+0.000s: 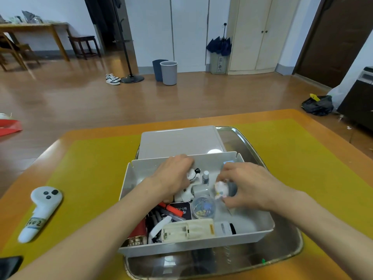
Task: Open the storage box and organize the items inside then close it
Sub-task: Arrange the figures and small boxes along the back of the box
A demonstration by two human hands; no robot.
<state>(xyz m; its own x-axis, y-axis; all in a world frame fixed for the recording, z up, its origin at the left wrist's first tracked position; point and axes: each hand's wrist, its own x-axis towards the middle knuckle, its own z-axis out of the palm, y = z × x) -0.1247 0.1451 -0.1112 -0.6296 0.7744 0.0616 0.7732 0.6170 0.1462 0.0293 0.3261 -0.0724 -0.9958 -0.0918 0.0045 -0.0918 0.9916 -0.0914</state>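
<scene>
The white storage box [129, 179] stands open on a metal tray [282, 251], and its lid [179, 141] lies flat just behind it. Both hands are inside the box. My left hand [173, 176] grips a small white toy figure [190, 174] near the back wall. My right hand [246, 184] pinches a small white and pink trinket [220, 188] over a grey round object. Lower in the box lie a clear round case [203, 206], a cream battery holder [187, 229], a red cylinder [138, 229], an orange pen [172, 208] and a black Wi-Fi card [181, 211].
The tray rests on a yellow mat [84, 170] on an orange table. A white controller [41, 211] lies on the mat to the left, and a dark phone [10, 265] sits at the lower left corner. Wooden floor, bins and cupboards lie beyond the table.
</scene>
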